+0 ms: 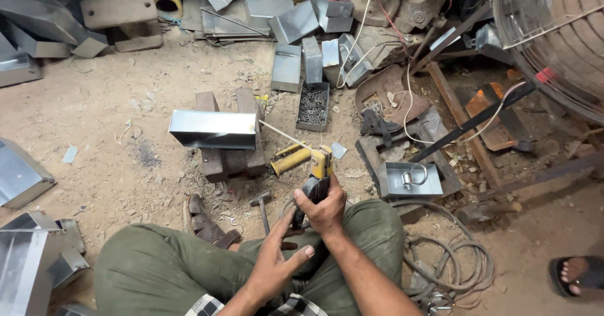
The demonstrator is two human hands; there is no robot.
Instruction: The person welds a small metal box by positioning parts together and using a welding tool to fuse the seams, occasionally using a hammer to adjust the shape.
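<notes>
I sit on the dirt floor with my knees up. My right hand grips the black handle of a yellow electrode holder. A thin rod clamped in its jaws points up-left to the corner of a shiny rectangular sheet-metal box. The box lies on dark wooden blocks. My left hand is just below the right one with its fingers spread, holding nothing, close to the holder's lower end. A small hammer lies on the ground between my legs and the blocks.
A tray of small metal rings sits behind the box, and a metal tray with a shackle lies to the right. Coiled cable, sheet-metal boxes, a wire-guarded fan and another person's sandalled foot surround me.
</notes>
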